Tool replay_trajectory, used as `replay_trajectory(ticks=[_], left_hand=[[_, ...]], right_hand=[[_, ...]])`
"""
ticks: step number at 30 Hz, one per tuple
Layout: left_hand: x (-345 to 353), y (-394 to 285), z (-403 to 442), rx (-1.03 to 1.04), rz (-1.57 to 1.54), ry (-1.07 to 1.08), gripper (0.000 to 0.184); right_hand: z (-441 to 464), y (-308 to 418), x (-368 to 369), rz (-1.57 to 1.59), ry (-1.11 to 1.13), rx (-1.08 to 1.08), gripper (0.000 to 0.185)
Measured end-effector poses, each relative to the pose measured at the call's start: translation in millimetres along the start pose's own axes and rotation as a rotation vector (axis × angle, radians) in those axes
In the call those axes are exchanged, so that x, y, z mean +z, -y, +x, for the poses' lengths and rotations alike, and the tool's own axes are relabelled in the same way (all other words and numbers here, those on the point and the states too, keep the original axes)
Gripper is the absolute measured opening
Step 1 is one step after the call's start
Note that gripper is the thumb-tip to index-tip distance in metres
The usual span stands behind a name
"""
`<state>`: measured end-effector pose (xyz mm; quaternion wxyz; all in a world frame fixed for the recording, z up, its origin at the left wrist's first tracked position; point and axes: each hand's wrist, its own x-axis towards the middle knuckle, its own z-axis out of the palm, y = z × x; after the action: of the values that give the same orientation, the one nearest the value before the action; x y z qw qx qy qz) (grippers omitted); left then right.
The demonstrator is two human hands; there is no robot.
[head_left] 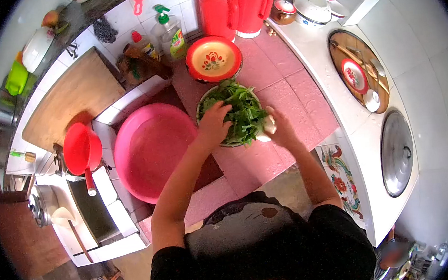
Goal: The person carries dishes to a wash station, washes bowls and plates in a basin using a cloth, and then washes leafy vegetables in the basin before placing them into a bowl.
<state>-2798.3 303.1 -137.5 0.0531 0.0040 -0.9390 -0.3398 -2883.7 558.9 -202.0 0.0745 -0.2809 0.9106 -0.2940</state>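
Note:
Leafy greens (244, 111) fill a pale-rimmed bowl (198, 112) on the pink tiled counter. My left hand (214, 122) lies over the left side of the greens, its fingers curled into the leaves. At the bowl's right edge, my right hand (282, 128) is closed around a small white piece (269, 127), whose kind I cannot make out. Leaves hide the inside of the bowl. Just behind it sits a red-rimmed enamel dish (213, 59) with a flower pattern.
To the left stands a large pink basin (153, 151), with a red ladle (82, 150) beyond it. Two red thermos flasks (218, 10) and a soap bottle (172, 38) line the back. A metal lid (397, 153) and a round wooden board (359, 67) lie on the right counter.

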Motion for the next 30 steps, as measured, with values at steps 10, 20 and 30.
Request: replay_trajectory(ticks=[10, 20, 30], left_hand=[[-21.7, -23.9, 11.0, 0.057, -0.217, -0.367, 0.024], [30.9, 67.9, -60.0, -0.486, -0.539, -0.149, 0.041], [115.5, 100.0, -52.7, -0.385, -0.805, -0.180, 0.044]], right_hand=[[-38.7, -31.5, -1.9, -0.305, -0.097, 0.302, 0.079], [-49.4, -113.6, -60.0, -0.170, -0.302, 0.547, 0.069], [-54.2, -109.6, -93.1, -0.331, -0.385, 0.584, 0.075]])
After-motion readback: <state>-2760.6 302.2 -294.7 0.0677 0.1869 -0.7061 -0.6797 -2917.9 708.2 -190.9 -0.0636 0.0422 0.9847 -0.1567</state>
